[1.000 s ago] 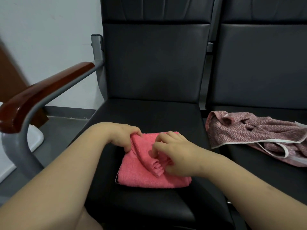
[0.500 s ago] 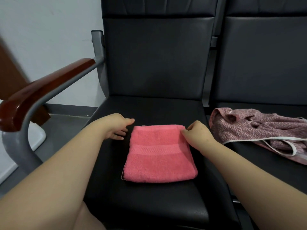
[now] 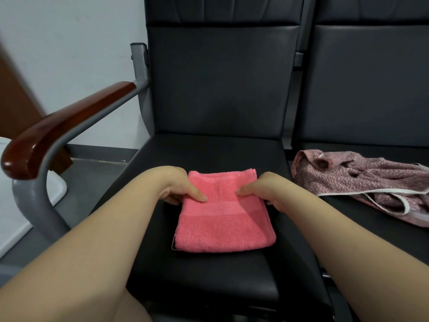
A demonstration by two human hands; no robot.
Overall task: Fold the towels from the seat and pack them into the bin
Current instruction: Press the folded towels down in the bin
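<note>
A folded pink towel (image 3: 222, 219) lies flat on the black seat (image 3: 209, 282) in front of me. My left hand (image 3: 178, 185) grips its left edge, thumb on top and fingers tucked under the cloth. My right hand (image 3: 267, 189) grips the right edge the same way, thumb lying on the top face. A crumpled mauve towel with white trim (image 3: 362, 182) lies unfolded on the neighbouring seat to the right. No bin is recognisable in this view.
A wooden armrest on a grey metal frame (image 3: 62, 126) rises at the left of the seat. A white object (image 3: 14, 201) sits on the grey floor beyond it. The black backrests (image 3: 220, 84) stand close behind.
One second ago both hands were folding the pink towel over. Half a second ago it lay flat with my hands beside it. Now both hands grip its left and right edges.
</note>
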